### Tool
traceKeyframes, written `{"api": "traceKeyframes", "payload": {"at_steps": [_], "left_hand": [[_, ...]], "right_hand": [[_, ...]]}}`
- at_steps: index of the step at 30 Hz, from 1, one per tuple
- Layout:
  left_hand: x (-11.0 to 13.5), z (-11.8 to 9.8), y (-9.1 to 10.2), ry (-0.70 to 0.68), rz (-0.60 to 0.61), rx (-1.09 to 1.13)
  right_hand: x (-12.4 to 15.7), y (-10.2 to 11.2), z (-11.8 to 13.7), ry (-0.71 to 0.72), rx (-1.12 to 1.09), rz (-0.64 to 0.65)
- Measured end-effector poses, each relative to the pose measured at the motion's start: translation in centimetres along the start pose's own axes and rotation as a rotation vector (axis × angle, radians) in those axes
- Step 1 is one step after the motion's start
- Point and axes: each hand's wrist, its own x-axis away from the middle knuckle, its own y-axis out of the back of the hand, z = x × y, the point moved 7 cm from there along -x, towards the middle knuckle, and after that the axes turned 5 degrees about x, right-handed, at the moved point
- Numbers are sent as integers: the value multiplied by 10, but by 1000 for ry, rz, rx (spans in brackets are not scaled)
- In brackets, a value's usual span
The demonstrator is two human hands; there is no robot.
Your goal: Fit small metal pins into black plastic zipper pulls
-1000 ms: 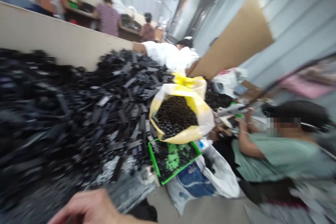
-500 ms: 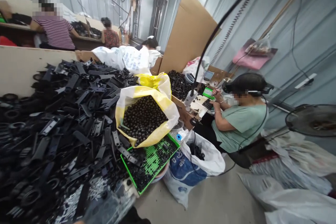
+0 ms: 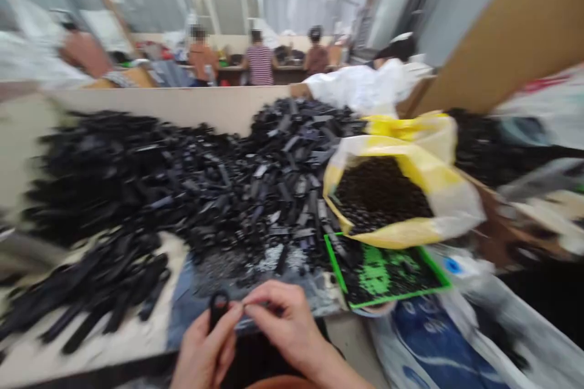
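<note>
My left hand [image 3: 207, 343] is closed on a black part with a ring-shaped end [image 3: 219, 302], which sticks up between thumb and fingers. My right hand [image 3: 289, 328] is pinched, its thumb and fingertips meeting the left thumb tip. Anything in that pinch is too small and blurred to make out. Both hands are at the front edge of the bench, over a bluish sheet [image 3: 180, 316]. Just beyond them lie small silvery pieces [image 3: 274, 258] and a large heap of flat black plastic parts [image 3: 219, 176].
Long black pieces [image 3: 104, 285] lie at the left. On the right, a yellow-and-white sack [image 3: 406, 234] holds dark beads, above a green tray [image 3: 337, 264] with small black bits. A blue-and-white sack [image 3: 424, 340] stands below. Several people sit working behind the low partition [image 3: 182, 103].
My view has swung left, away from the co-worker in green at the right. Both my hands and the black ring-ended part have come into view.
</note>
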Motion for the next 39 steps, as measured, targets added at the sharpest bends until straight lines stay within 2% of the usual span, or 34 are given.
{"api": "traceKeyframes", "payload": {"at_steps": [3, 7, 13, 18, 23, 27, 33, 36, 39], "left_hand": [[2, 2, 0, 78, -20, 143], [-1, 7, 3, 113, -23, 208], [-9, 17, 17, 141, 4, 194], [-16, 15, 15, 131, 4, 275], [-16, 20, 4, 279, 92, 560], [-16, 28, 0, 389, 103, 693], [-20, 34, -2, 424, 115, 717], [-19, 29, 0, 438, 129, 678], [-16, 20, 2, 424, 207, 615]], "right_hand": [[-1, -6, -10, -51, -44, 61], [0, -18, -15, -79, -71, 106], [-4, -28, -13, -2, 25, 90], [-7, -34, -7, 72, 101, 126], [-9, -33, -14, 6, 137, 159], [-13, -30, -19, -4, 183, 140], [-17, -31, -21, 11, 254, 122], [-19, -29, -22, 19, 271, 95], [-21, -28, -22, 30, 276, 104]]}}
